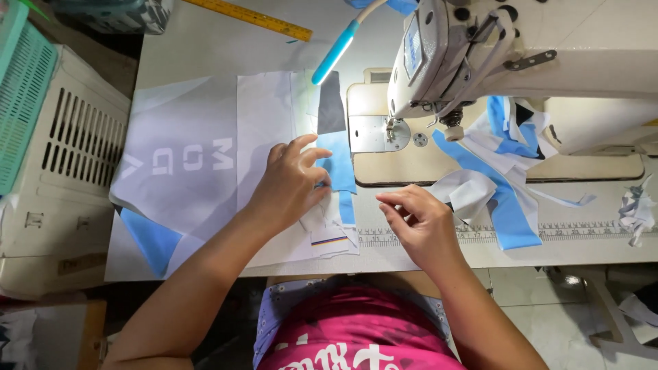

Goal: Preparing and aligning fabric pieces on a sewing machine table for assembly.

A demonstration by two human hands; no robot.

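Note:
My left hand (291,181) rests on a stack of white and light-blue fabric pieces (336,164), its fingers pinching the edge of a blue strip. Just to the right, my right hand (418,219) hovers over the table edge with its fingers curled and thumb touching forefinger; whether it holds a thread or small scrap I cannot tell. A white sewing machine (521,62) stands at the upper right, its needle area (394,130) a short way above both hands. Sewn blue and white strips (504,185) lie under the machine arm.
A large white fabric panel with pale lettering (185,161) and a blue corner (151,240) covers the table's left. A yellow ruler (250,17) lies at the back, beside a blue lamp neck (336,51). White and green plastic crates (41,137) stand left. Scraps (637,209) lie far right.

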